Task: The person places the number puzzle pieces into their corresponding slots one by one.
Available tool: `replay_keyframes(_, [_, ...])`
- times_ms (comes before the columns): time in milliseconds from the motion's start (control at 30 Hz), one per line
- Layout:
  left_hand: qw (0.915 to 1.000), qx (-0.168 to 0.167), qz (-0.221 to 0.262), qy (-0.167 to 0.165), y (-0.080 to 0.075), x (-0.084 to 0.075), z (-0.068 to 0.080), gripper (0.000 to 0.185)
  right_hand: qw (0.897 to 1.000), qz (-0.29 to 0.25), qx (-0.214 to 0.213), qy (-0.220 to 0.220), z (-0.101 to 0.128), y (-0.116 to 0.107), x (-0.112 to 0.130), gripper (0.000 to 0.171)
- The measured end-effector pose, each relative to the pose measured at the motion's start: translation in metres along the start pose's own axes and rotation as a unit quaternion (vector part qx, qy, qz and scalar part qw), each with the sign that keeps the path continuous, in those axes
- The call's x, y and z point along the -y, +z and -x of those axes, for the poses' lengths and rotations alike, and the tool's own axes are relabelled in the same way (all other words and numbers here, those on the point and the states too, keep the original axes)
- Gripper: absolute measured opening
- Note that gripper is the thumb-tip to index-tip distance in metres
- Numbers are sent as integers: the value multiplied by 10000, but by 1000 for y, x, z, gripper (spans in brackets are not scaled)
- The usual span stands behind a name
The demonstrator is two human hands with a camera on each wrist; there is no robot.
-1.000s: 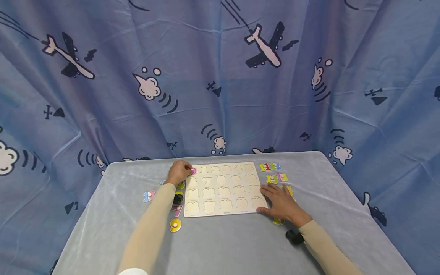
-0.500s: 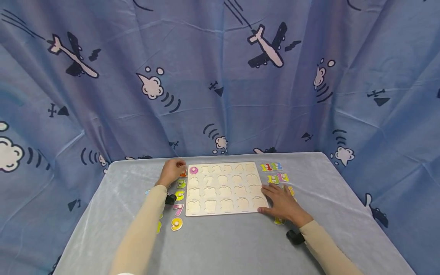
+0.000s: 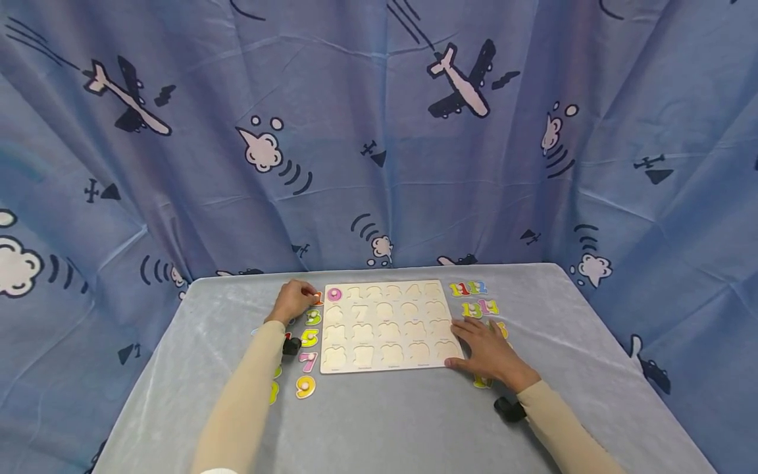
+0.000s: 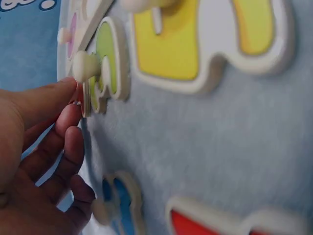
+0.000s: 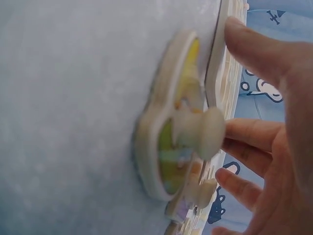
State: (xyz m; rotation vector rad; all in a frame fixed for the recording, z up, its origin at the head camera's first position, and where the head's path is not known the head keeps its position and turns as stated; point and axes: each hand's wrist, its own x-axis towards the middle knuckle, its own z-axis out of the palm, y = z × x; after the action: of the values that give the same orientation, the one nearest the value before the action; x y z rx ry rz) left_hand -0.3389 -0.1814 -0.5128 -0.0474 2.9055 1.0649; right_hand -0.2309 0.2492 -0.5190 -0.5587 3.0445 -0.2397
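Note:
A pale wooden number puzzle board (image 3: 373, 367) lies on the table, its recesses bare apart from a pink 0 piece (image 3: 334, 295) in the far left one. Just left of the board, my left hand (image 3: 292, 301) pinches a red number 1 piece (image 3: 318, 299) between thumb and forefinger; in the left wrist view only a red sliver of it shows at the fingertips. My right hand (image 3: 485, 349) rests along the board's right edge, fingers spread and thumb at the near corner. In the right wrist view a knobbed yellow and green number piece (image 5: 168, 142) lies below that hand.
Left of the board stands a column of knobbed pieces: a green 3 (image 3: 313, 318), yellow 5 (image 3: 309, 338), pink 7 (image 3: 308, 361) and yellow 9 (image 3: 305, 387). The left forearm partly covers more. Two-digit pieces (image 3: 468, 288) lie on the right. A blue curtain (image 3: 379, 131) hangs behind.
My left hand has let go of the pink 0 in the board's far left recess, moved left off the board, and closed its fingertips on the red 1. The right hand has stayed put.

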Motion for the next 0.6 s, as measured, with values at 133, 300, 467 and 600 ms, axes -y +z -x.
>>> replay_keyframes(133, [9997,-227,96,36,-4,-5,-2,15,10000,44,-61,6,0,-1,-1,88])
replay_keyframes(300, [9978,-284,515,294,0,-26,-5,15,10000,-4,-47,52,1,-2,-2,88])
replay_keyframes(467, [9975,-187,590,355,14,-46,-8,12,10000,-85,20,-32,-1,-2,0,89])
replay_keyframes(600, [9973,-142,591,411,24,-57,-8,11,9996,-287,57,-58,-2,-2,2,87])
